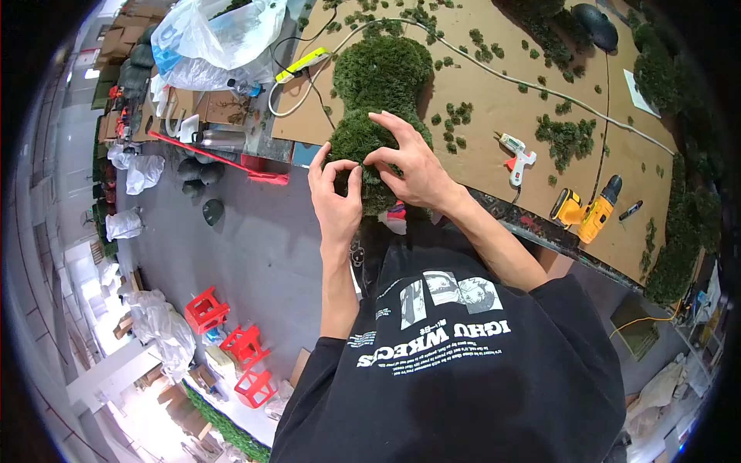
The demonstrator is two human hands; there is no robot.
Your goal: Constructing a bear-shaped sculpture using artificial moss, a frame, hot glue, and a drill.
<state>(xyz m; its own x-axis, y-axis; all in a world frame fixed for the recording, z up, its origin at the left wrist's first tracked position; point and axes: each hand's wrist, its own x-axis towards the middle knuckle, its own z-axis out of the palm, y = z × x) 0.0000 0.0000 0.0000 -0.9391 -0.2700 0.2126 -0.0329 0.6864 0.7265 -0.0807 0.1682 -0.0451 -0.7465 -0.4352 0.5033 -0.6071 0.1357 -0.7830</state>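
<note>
In front of me is a rounded shape covered in artificial green foliage (384, 73), with a narrower waist and a lower lobe beneath my hands. Over that lobe my left hand (337, 194) curls, thumb and fingers brought together and the index finger raised. My right hand (413, 166) comes in from the other side, its fingertips and thumb bent in a pinch against the foliage, index finger lifted. The fingertips of both hands almost meet; anything small between them is too small to make out. A pink and blue patch (396, 214) shows under the shape's near end.
Cardboard (478, 92) covers the table, scattered with green tufts (567, 137). To the right lie a glue gun (517, 158), a yellow drill (590, 212) and a black marker (631, 210). A white cable (494, 75) crosses behind. Plastic bags (220, 38) and red stools (243, 347) are at left.
</note>
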